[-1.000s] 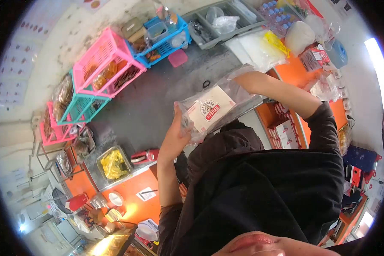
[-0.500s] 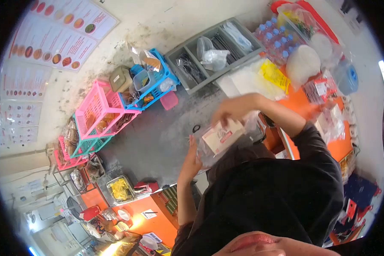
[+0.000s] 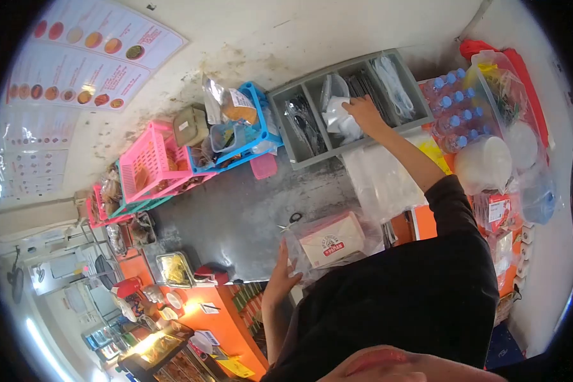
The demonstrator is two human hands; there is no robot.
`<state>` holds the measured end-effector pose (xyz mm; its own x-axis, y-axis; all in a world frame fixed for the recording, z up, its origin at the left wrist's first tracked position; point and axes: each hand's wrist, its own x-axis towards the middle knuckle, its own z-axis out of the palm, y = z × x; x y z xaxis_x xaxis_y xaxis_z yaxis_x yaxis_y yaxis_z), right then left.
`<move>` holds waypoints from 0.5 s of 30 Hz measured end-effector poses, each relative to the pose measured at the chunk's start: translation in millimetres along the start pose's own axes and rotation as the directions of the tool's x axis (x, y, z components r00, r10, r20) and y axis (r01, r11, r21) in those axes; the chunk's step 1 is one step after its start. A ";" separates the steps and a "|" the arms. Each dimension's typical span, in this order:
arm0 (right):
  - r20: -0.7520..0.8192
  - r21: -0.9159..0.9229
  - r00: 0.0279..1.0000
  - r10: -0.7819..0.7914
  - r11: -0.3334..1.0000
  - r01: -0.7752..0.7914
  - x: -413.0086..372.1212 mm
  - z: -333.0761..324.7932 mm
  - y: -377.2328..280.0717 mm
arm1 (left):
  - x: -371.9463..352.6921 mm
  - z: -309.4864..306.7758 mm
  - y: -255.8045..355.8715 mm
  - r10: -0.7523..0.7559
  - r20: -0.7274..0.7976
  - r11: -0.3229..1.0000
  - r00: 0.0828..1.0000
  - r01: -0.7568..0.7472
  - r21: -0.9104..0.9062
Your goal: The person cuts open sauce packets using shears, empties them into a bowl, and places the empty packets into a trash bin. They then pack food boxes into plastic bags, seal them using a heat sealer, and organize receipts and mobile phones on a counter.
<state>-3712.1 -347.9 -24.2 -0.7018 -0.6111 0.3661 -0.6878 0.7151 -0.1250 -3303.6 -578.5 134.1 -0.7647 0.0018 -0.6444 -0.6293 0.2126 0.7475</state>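
While the left hand (image 3: 280,280) clutches a bagged box (image 3: 331,239), the right hand (image 3: 364,112) cups a packet (image 3: 336,121) in a tray (image 3: 312,156).

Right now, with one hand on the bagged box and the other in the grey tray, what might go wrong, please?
The bagged box sits near the counter edge, held only by the left hand; it could slip. The right hand, reaching into the grey tray, may drag out loose plastic bags.

counter (image 3: 235,216) centre open — baskets (image 3: 149,162), tray (image 3: 312,156) behind
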 end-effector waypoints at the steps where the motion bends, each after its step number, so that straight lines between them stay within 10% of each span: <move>1: 0.014 0.000 1.000 -0.003 1.000 0.003 -0.8 -7.6 4.5 | 2.0 0.3 2.3 -0.008 0.005 1.000 1.000 0.008 -0.011; 13: -0.090 0.629 0.928 0.363 0.743 -0.230 15.1 -35.6 25.4 | -3.4 3.1 2.3 0.011 -0.041 1.000 0.999 -0.011 -0.014; 15: 0.143 0.806 0.877 0.459 0.459 -0.372 26.9 -45.2 27.3 | -5.8 4.6 -6.1 0.100 -0.055 0.992 0.993 -0.104 -0.066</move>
<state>-3741.4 -329.5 23.9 -0.9577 -0.2559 0.1317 -0.2043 0.2821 -0.9374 -3294.7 -575.3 132.6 -0.8304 -0.0310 -0.5564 -0.5544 0.1464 0.8193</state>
